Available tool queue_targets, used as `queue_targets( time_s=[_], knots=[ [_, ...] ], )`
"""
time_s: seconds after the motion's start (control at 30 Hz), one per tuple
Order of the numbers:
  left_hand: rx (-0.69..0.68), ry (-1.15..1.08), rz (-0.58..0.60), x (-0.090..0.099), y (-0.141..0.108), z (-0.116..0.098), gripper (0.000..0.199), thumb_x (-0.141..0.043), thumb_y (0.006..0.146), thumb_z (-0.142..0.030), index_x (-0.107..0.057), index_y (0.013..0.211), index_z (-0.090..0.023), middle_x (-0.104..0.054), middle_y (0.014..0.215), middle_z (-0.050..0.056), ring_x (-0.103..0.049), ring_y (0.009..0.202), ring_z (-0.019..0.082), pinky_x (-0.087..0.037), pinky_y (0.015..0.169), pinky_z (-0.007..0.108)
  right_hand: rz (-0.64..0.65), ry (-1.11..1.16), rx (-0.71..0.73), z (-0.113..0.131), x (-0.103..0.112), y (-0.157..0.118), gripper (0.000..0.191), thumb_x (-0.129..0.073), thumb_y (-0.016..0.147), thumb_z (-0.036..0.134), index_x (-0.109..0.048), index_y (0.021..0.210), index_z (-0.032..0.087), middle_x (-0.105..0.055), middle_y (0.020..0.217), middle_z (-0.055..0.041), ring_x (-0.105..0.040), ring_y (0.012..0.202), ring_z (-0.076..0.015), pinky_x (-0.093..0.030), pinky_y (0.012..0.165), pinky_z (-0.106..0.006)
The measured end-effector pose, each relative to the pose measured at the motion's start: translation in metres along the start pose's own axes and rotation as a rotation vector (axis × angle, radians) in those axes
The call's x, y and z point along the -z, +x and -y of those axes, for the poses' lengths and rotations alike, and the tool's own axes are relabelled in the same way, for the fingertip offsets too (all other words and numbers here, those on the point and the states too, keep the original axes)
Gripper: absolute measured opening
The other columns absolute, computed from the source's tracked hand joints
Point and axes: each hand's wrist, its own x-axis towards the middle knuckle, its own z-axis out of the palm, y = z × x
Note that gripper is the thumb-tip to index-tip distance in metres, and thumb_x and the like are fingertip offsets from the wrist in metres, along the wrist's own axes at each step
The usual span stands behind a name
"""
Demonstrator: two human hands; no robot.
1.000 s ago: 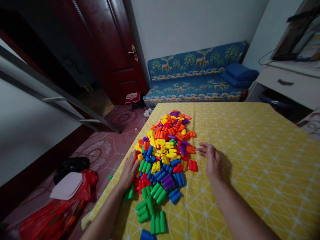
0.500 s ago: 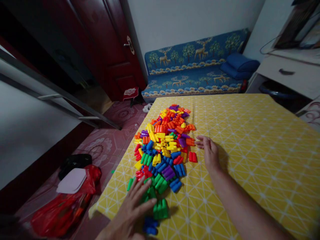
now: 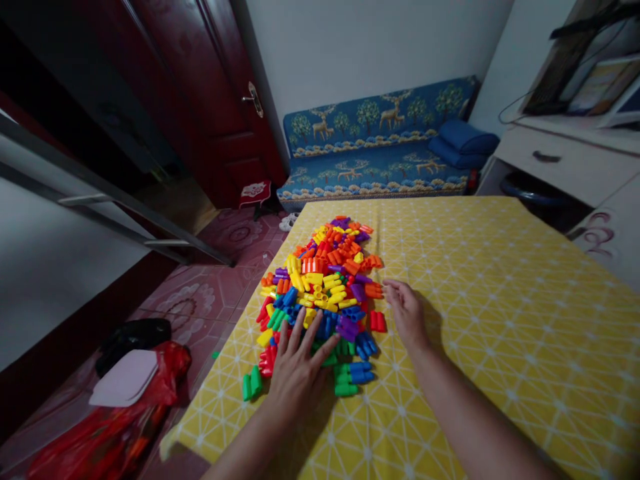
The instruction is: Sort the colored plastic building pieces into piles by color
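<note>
A long heap of colourful plastic building pieces [image 3: 320,280], shaped like joined bullet-like tubes, lies on the table's left half. My left hand [image 3: 296,363] rests spread over the near end of the heap, fingers apart on the blue and green pieces. A pair of green pieces [image 3: 252,384] lies to its left, and blue and green pieces [image 3: 353,377] lie to its right. My right hand [image 3: 407,312] is at the heap's right side, its fingers extended close to an orange piece [image 3: 373,290]. A red piece [image 3: 378,321] sits just left of that hand.
A yellow patterned cloth [image 3: 475,300] covers the table. Beyond it stands a blue sofa [image 3: 370,150] by a dark red door [image 3: 220,100]. A white desk [image 3: 560,160] is at right. Red plastic bags [image 3: 110,427] and a metal ladder-like frame [image 3: 115,193] are at left.
My left hand has moved forward, pushing near green and blue pieces up against the heap. My right hand stays beside the heap. The view has shifted slightly.
</note>
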Motion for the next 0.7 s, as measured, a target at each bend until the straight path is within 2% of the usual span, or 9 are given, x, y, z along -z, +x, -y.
queue_targets(
  time_s=[0.1,0.17,0.27,0.3,0.37,0.43,0.53,0.63,0.7],
  knots=[
    [0.111,-0.061,-0.103,-0.003,0.026,-0.016,0.048,-0.061,0.085,-0.031,-0.057,0.133,-0.031,-0.035,0.155,0.008,-0.019,0.146,0.041,-0.02,0.113,0.068,0.042,-0.09,0.079,0.003,-0.003,-0.001,0.034,-0.054,0.086,0.047,-0.061,0.111,0.025,-0.063,0.121,-0.0095,-0.06,0.11,-0.0225,-0.053,0.089,-0.038],
    [0.104,-0.131,-0.179,-0.005,0.043,-0.036,0.038,-0.059,0.087,-0.031,-0.062,0.125,-0.027,-0.042,0.15,0.01,-0.025,0.144,0.039,-0.024,0.112,0.067,0.057,-0.069,0.076,0.005,-0.005,-0.001,0.039,-0.053,0.087,0.048,-0.058,0.118,0.025,-0.06,0.129,-0.0105,-0.059,0.116,-0.0232,-0.051,0.097,-0.041],
    [-0.021,-0.305,-0.224,-0.011,0.066,-0.074,0.025,-0.054,0.089,-0.027,-0.066,0.111,-0.023,-0.058,0.129,0.011,-0.044,0.128,0.033,-0.038,0.105,0.057,0.042,0.079,-0.015,0.002,-0.004,0.0,0.044,-0.049,0.089,0.051,-0.055,0.123,0.024,-0.058,0.133,-0.0117,-0.056,0.123,-0.0231,-0.045,0.107,-0.044],
    [-0.095,-0.369,-0.202,-0.015,0.073,-0.088,0.021,-0.052,0.09,-0.028,-0.067,0.103,-0.02,-0.063,0.115,0.011,-0.053,0.115,0.029,-0.045,0.096,0.049,0.031,0.157,-0.054,-0.001,-0.003,0.002,0.045,-0.047,0.09,0.053,-0.055,0.123,0.023,-0.058,0.134,-0.0123,-0.055,0.125,-0.0231,-0.043,0.109,-0.045],
    [-0.242,-0.438,-0.101,-0.025,0.083,-0.113,0.018,-0.051,0.089,-0.031,-0.064,0.085,-0.018,-0.063,0.089,0.008,-0.056,0.087,0.022,-0.049,0.08,0.04,0.01,0.312,-0.126,-0.006,0.003,0.007,0.047,-0.041,0.091,0.057,-0.056,0.121,0.023,-0.057,0.136,-0.0133,-0.053,0.128,-0.0235,-0.042,0.11,-0.045],
    [-0.302,-0.427,-0.058,-0.035,0.09,-0.131,0.02,-0.054,0.086,-0.035,-0.06,0.081,-0.017,-0.058,0.085,0.008,-0.053,0.081,0.022,-0.047,0.076,0.039,0.02,0.419,-0.188,-0.01,0.012,0.017,0.05,-0.038,0.091,0.062,-0.057,0.117,0.024,-0.057,0.137,-0.0138,-0.054,0.128,-0.025,-0.044,0.108,-0.047],
    [-0.239,-0.422,-0.034,-0.048,0.094,-0.146,0.025,-0.055,0.084,-0.041,-0.057,0.09,-0.016,-0.056,0.091,0.009,-0.052,0.086,0.023,-0.046,0.079,0.041,0.114,0.426,-0.287,-0.01,0.027,0.039,0.05,-0.046,0.086,0.065,-0.06,0.111,0.024,-0.059,0.134,-0.0143,-0.062,0.117,-0.0278,-0.052,0.098,-0.048],
    [-0.256,-0.417,0.006,-0.054,0.092,-0.151,0.023,-0.051,0.087,-0.038,-0.056,0.093,-0.016,-0.054,0.09,0.008,-0.051,0.084,0.023,-0.046,0.076,0.039,0.207,0.29,-0.388,-0.005,0.033,0.068,0.047,-0.057,0.082,0.062,-0.062,0.105,0.021,-0.063,0.126,-0.0169,-0.071,0.096,-0.027,-0.059,0.082,-0.045],
    [-0.313,-0.435,0.04,-0.056,0.091,-0.151,0.023,-0.052,0.086,-0.037,-0.056,0.096,-0.016,-0.054,0.092,0.009,-0.051,0.085,0.023,-0.046,0.077,0.039,0.236,0.124,-0.338,-0.002,0.026,0.085,0.045,-0.057,0.081,0.061,-0.064,0.1,0.02,-0.069,0.111,-0.0163,-0.073,0.083,-0.0243,-0.06,0.07,-0.04]
  ],
)
